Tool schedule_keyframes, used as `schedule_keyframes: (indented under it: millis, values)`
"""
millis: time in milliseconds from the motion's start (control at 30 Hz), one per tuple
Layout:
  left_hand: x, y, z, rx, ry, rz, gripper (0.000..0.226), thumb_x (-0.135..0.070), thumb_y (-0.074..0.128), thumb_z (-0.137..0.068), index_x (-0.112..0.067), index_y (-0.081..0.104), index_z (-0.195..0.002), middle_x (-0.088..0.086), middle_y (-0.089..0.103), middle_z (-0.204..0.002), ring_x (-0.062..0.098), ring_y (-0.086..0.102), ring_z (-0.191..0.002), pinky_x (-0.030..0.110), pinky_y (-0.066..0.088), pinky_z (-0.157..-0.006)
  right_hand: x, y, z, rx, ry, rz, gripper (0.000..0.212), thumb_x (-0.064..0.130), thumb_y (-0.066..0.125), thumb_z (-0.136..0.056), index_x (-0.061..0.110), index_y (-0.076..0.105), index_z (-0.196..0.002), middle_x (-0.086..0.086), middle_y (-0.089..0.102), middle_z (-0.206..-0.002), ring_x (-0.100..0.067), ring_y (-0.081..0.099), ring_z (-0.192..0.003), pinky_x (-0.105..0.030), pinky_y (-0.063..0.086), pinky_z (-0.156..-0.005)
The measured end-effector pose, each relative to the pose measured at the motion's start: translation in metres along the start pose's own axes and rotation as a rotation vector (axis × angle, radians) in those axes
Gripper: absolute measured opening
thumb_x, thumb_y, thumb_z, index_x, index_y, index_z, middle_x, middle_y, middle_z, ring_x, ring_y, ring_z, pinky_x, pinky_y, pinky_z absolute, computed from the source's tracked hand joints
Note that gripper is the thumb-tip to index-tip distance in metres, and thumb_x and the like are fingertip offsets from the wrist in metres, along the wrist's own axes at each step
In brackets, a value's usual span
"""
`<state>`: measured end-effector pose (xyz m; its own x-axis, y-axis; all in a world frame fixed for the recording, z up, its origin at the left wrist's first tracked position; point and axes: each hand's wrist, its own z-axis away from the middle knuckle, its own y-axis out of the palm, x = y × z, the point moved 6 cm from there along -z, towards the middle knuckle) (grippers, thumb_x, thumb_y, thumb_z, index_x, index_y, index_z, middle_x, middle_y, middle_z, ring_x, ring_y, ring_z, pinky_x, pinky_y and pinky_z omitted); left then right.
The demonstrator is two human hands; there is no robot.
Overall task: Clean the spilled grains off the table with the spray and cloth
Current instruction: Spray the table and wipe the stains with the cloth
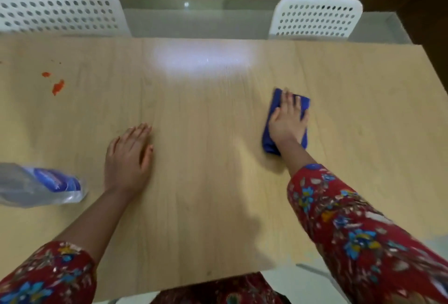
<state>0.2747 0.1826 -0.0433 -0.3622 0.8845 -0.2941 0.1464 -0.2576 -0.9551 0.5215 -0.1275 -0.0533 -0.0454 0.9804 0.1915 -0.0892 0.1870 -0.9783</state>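
Note:
A folded blue cloth [269, 140] lies on the right part of the light wooden table [198, 114]. My right hand [288, 120] presses flat on it with straight fingers. My left hand [129, 158] rests palm down on the bare wood at centre left, holding nothing. A clear spray bottle with a blue label [41, 183] lies on its side at the left edge, just left of my left hand. Orange spilled grains [57, 87] sit in a small patch at the far left, with a smaller patch [46, 74] and a few specks beyond it.
Two white perforated chairs stand behind the table, one at the back left [58, 7] and one at the back right [317, 16]. A bright glare patch [203, 57] lies on the far middle of the wood. The table's near edge runs along the bottom.

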Motion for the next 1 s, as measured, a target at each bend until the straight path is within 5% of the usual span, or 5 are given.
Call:
schedule_keyframes:
  millis: [200,433,667,867,1000]
  values:
    - [0.017,0.006,-0.016,-0.009,-0.101,0.03,0.054,-0.037,0.034,-0.096,-0.017,0.039,-0.146,0.002,0.04,-0.152,0.022,0.032,-0.141,0.044,0.026,-0.112,0.073,0.023,0.067,0.114,-0.594,0.025,0.055,0.034,0.028,-0.098,0.029,0.025,-0.153,0.012,0.023,-0.159,-0.01,0.014,-0.149,-0.043,0.01,-0.121]
    - [0.022,0.006,-0.015,-0.035,-0.173,0.076,0.055,-0.037,0.037,-0.094,-0.016,0.042,-0.145,0.003,0.04,-0.151,0.023,0.032,-0.141,0.046,0.028,-0.112,0.008,-0.003,-0.061,-0.013,0.084,0.033,0.056,0.029,0.023,-0.101,0.026,0.012,-0.156,0.01,0.01,-0.163,-0.015,0.004,-0.15,-0.049,0.006,-0.12]
    - [0.021,0.003,-0.015,-0.029,-0.186,0.107,0.057,-0.039,0.034,-0.093,-0.017,0.042,-0.145,0.001,0.039,-0.152,0.022,0.03,-0.143,0.046,0.025,-0.113,0.075,0.017,-0.031,0.065,-0.426,0.062,0.055,0.032,0.027,-0.101,0.029,0.019,-0.155,0.011,0.017,-0.161,-0.012,0.011,-0.149,-0.044,0.009,-0.121]
    - [0.021,0.003,-0.016,-0.034,-0.193,0.104,0.056,-0.039,0.033,-0.093,-0.017,0.045,-0.143,0.0,0.041,-0.151,0.022,0.032,-0.141,0.047,0.028,-0.111,0.063,0.0,-0.121,0.024,-0.05,0.052,0.055,0.03,0.02,-0.102,0.027,0.01,-0.156,0.01,0.007,-0.163,-0.016,0.002,-0.15,-0.047,0.002,-0.121]
    - [0.02,0.003,-0.016,-0.054,-0.177,0.114,0.054,-0.037,0.036,-0.094,-0.018,0.046,-0.143,-0.001,0.042,-0.15,0.02,0.034,-0.141,0.045,0.03,-0.111,0.153,0.015,-0.142,0.052,-0.257,0.059,0.056,0.031,0.024,-0.101,0.024,0.014,-0.156,0.007,0.011,-0.163,-0.016,0.005,-0.15,-0.047,0.003,-0.121]
